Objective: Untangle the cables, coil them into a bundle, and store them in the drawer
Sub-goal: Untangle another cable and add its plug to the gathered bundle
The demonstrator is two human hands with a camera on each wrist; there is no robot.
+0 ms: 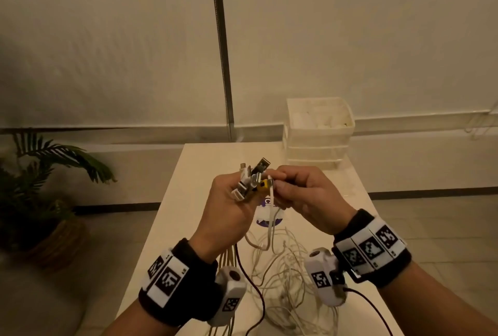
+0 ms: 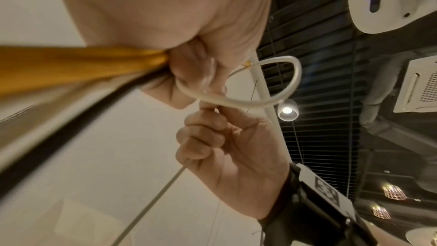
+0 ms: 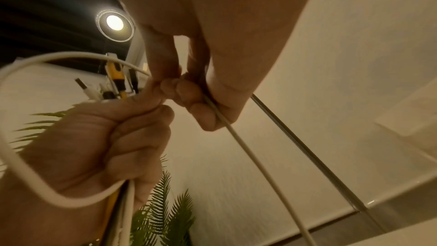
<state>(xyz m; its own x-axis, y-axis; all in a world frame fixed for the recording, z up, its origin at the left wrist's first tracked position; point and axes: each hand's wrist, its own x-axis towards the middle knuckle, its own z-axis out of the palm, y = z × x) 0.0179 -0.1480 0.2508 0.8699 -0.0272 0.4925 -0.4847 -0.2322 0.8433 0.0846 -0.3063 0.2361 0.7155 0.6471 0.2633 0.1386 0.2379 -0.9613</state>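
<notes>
My left hand (image 1: pixel 229 209) grips a bunch of cable ends (image 1: pixel 253 178), white, black and yellow plugs sticking up above its fist. Their cords, yellow, white and dark red, hang down below the fist (image 2: pixel 78 66). My right hand (image 1: pixel 304 195) sits close beside it and pinches a white cable (image 3: pixel 238 141) between thumb and fingers. That cable loops (image 2: pixel 279 81) between the two hands. A loose tangle of white cables (image 1: pixel 285 268) lies on the white table (image 1: pixel 194 171) under both hands. The translucent drawer unit (image 1: pixel 318 133) stands at the table's far right corner.
A potted palm (image 1: pixel 45 187) stands on the floor left of the table. A purple and white sticker (image 1: pixel 266 217) shows on the tabletop under my hands. A vertical metal pole (image 1: pixel 222 52) runs up the wall behind.
</notes>
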